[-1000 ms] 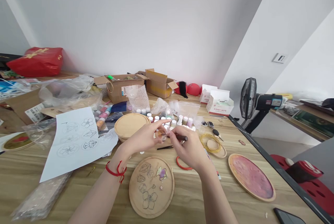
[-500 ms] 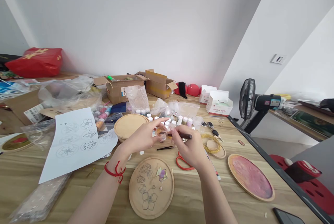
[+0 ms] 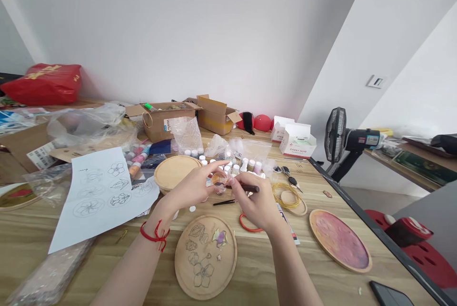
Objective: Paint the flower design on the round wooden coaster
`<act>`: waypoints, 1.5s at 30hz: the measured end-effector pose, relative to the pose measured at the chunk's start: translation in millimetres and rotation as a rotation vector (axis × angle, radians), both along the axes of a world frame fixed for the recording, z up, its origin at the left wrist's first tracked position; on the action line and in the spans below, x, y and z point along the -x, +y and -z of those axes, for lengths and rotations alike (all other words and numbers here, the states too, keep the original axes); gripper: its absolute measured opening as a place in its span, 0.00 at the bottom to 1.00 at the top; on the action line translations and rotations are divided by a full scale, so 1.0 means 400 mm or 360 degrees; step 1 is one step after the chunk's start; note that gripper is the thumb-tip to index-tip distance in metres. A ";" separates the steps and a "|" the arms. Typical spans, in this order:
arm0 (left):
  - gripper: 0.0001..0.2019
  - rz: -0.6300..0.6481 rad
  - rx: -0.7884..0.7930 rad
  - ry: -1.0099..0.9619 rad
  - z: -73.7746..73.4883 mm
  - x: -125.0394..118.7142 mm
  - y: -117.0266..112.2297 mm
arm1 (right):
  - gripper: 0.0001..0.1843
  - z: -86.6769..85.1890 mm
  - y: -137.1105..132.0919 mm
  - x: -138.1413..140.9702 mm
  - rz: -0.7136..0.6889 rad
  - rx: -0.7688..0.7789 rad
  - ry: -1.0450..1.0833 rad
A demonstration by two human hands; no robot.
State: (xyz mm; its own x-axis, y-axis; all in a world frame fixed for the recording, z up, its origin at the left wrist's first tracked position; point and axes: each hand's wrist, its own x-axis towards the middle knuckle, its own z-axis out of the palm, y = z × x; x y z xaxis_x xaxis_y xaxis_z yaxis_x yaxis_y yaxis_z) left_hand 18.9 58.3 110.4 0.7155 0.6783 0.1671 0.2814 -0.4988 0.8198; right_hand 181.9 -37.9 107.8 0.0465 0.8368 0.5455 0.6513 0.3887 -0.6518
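Since the previous frame the view has slid slightly left, and the hands have stayed close together over the table. The left hand [image 3: 191, 189] is closed at the fingertips on a small clear jar [image 3: 219, 180] with orange-tinted contents, held up in the gap between the hands. The right hand [image 3: 256, 204] is closed in a pen grip on a dark-handled paintbrush [image 3: 250, 188], its tip hidden near the jar. The jar looks light but smooth and possibly fragile, so its sides are the safest hold. The brush looks light and stiff-handled. Paint bottles [image 3: 233, 167] crowd just behind the hands, and a round wooden disc [image 3: 174, 172] sits just past the left hand. Below the hands lies a wooden plate with flower outlines [image 3: 205, 277]. Red scissors [image 3: 247, 222] sit under the right hand. Open table is narrow here, mainly the strip in front of the hands.
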 end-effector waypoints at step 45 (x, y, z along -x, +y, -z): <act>0.31 -0.0041 0.0089 -0.0016 0.000 0.006 0.003 | 0.12 -0.010 -0.013 -0.007 -0.0054 0.0029 -0.0201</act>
